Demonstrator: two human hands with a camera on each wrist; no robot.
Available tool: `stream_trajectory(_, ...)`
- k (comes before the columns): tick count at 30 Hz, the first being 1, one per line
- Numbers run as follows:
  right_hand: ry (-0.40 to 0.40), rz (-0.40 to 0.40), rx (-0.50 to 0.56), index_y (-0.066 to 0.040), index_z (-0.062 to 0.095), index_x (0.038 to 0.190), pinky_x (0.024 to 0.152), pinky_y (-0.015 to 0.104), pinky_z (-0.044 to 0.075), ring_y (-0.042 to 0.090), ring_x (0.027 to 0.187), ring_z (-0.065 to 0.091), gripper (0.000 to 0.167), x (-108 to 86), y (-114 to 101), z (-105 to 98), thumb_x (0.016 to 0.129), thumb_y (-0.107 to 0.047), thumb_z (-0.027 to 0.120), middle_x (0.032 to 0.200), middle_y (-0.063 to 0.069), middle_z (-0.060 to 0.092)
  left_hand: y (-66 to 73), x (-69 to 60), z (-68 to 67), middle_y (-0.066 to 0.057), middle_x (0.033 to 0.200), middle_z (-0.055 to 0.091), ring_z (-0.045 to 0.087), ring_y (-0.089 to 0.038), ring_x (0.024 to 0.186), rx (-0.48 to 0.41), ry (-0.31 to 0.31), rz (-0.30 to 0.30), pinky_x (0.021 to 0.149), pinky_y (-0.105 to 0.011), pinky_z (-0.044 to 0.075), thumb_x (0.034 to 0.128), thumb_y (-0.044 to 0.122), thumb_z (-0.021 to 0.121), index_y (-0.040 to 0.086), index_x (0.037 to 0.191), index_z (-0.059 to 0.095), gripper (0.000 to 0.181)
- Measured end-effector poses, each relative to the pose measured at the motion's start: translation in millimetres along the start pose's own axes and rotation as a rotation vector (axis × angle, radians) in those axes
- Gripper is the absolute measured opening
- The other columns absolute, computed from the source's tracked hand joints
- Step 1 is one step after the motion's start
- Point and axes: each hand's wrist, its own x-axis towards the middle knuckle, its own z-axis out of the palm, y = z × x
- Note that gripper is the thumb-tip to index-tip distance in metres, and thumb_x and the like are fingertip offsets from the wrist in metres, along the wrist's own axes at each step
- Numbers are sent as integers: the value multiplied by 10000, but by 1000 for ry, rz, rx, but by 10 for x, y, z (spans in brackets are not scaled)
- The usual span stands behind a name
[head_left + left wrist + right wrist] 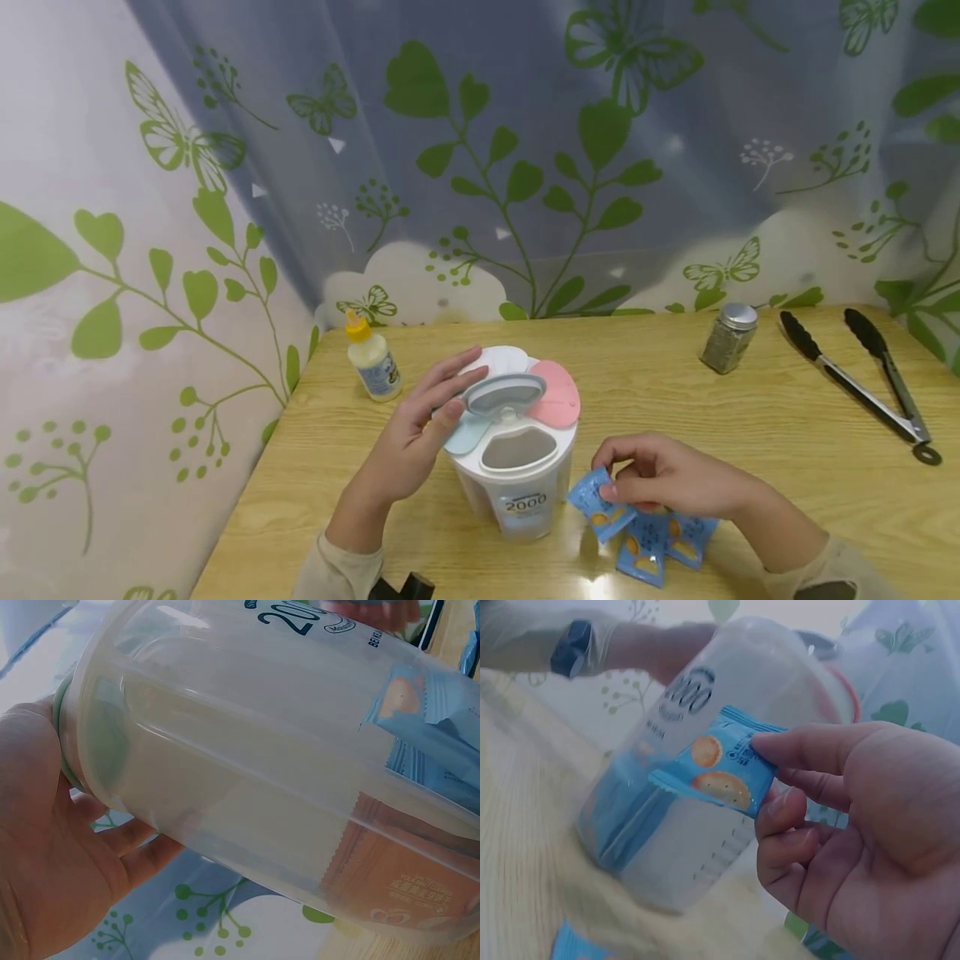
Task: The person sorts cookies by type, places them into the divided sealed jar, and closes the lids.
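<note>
A clear divided canister (pixel 525 521) marked 2000 stands upright on the table, with pink, white and blue flaps on its top. Its grey flap (pixel 506 393) is raised, baring the front compartment. My left hand (pixel 412 429) rests on the left of the lid, fingers stretched over it, thumb by the grey flap. Between thumb and fingers, my right hand (pixel 663 475) pinches a blue biscuit packet (pixel 724 765) just right of the canister. Below it, more blue biscuit packets (pixel 643 546) lie on the table. Inside the canister are blue packets (pixel 634 817) and an orange packet (pixel 405 877).
A glue bottle (pixel 375 367) with a yellow cap stands behind on the left. Further back right are a spice jar (pixel 729 337) and black-tipped tongs (pixel 862 387). A leaf-patterned curtain (pixel 465 208) hangs along the wooden table's (pixel 652 392) back edge.
</note>
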Motion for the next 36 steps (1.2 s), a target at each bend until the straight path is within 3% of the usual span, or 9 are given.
stream_trajectory(8,37,-39,-50,17,575,1103,456,400,295,245,532,329,147,-19,-294,142,1007,73,479,648,170,370,11,8,17,-13,1598,369,364,-230,1466,-7,-3,5,1144,-394,389,1073,146,437,128,1443,543,386)
stream_trajectory(12,63,-111,-32,26,560,1103,445,398,312,259,544,352,178,20,-431,213,1001,112,443,697,196,402,20,13,16,-15,1598,369,362,-233,1466,3,-6,6,1142,-398,391,1073,147,439,128,1443,544,386)
stream_trajectory(19,207,-261,29,-39,604,1152,498,369,423,220,596,458,288,181,-612,244,1015,109,398,841,-7,601,20,12,8,-20,1600,366,369,-236,1461,5,-8,5,1132,-393,403,1074,153,438,123,1444,541,386)
stream_trajectory(25,310,-332,73,-48,616,1139,596,261,502,120,675,567,261,393,-729,349,1018,88,429,943,-27,661,13,3,0,-22,1605,351,376,-235,1454,-12,-19,-5,1128,-385,407,1076,140,427,119,1454,527,392)
stream_trajectory(31,389,-317,-23,-26,640,1112,668,272,582,100,778,699,180,527,-773,441,983,61,549,964,0,690,15,-6,-6,-23,1609,343,360,-238,1463,-22,-16,-5,1131,-381,405,1080,149,419,119,1460,521,394)
stream_trajectory(36,425,-283,-81,0,658,1074,629,276,584,96,740,701,131,537,-769,485,962,40,603,1066,17,719,15,-4,-10,-25,1608,344,362,-241,1461,-22,-12,-2,1120,-376,416,1079,154,422,119,1459,522,394)
